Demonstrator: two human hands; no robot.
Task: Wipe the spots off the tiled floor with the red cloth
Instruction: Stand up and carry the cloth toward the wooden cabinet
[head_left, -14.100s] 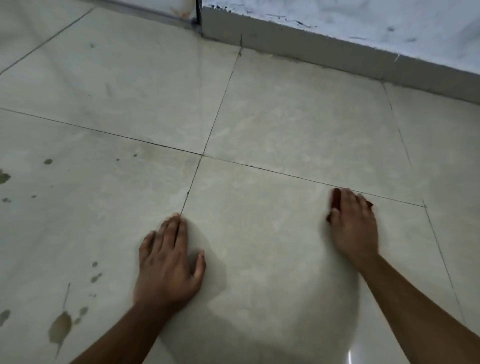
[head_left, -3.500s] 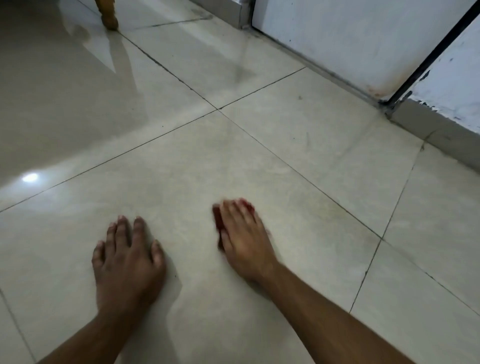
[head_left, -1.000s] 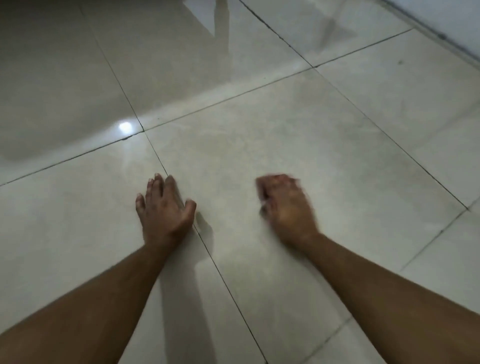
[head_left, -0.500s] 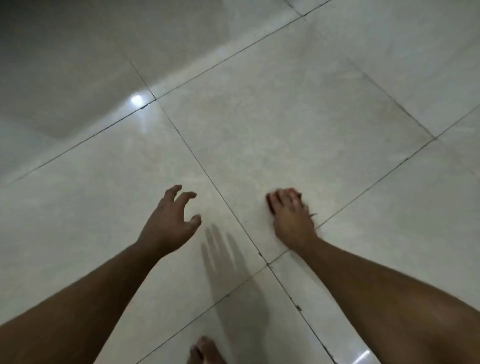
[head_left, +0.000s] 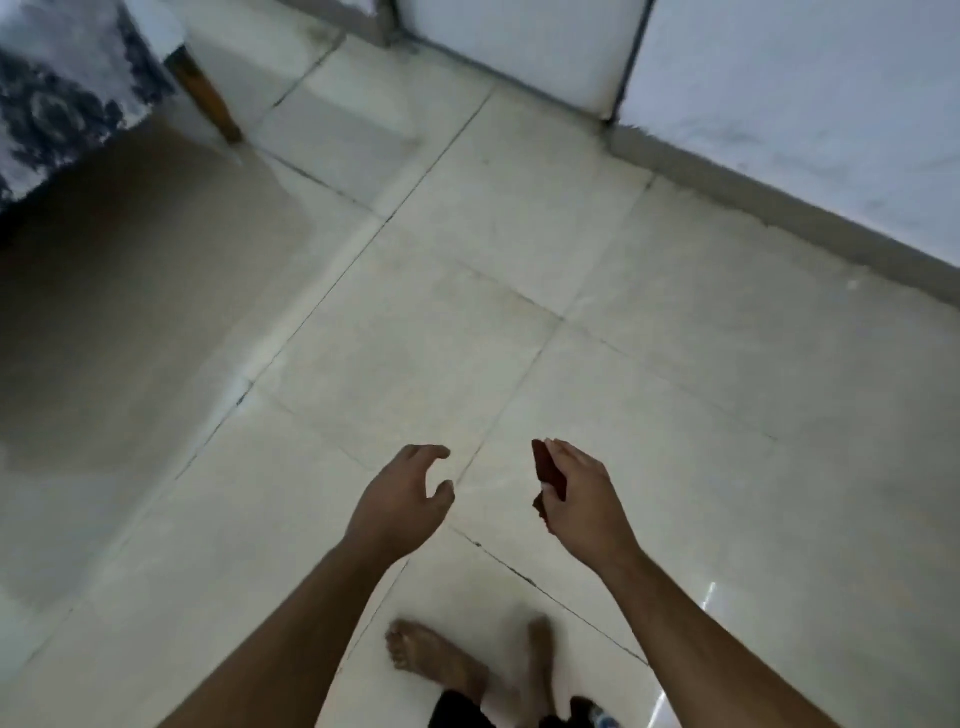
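Note:
My right hand (head_left: 582, 499) is raised above the pale tiled floor (head_left: 519, 270) and holds the folded red cloth (head_left: 549, 475), which shows dark red along the palm side. My left hand (head_left: 402, 499) hovers beside it, about a hand's width to the left, fingers curled apart and holding nothing. Both hands are off the floor. The tiles below look glossy, and I see no clear spots on them from this height.
Bare feet (head_left: 436, 660) stand on the tiles at the bottom centre. A wooden furniture leg (head_left: 208, 98) under a blue-and-white patterned cover (head_left: 57, 88) stands at the top left. A white wall with a grey skirting (head_left: 779, 197) runs along the upper right.
The view has risen well above the floor. My right hand has lifted the red cloth off the tiles, and my left hand stays lifted. The wall and the furniture have come into view.

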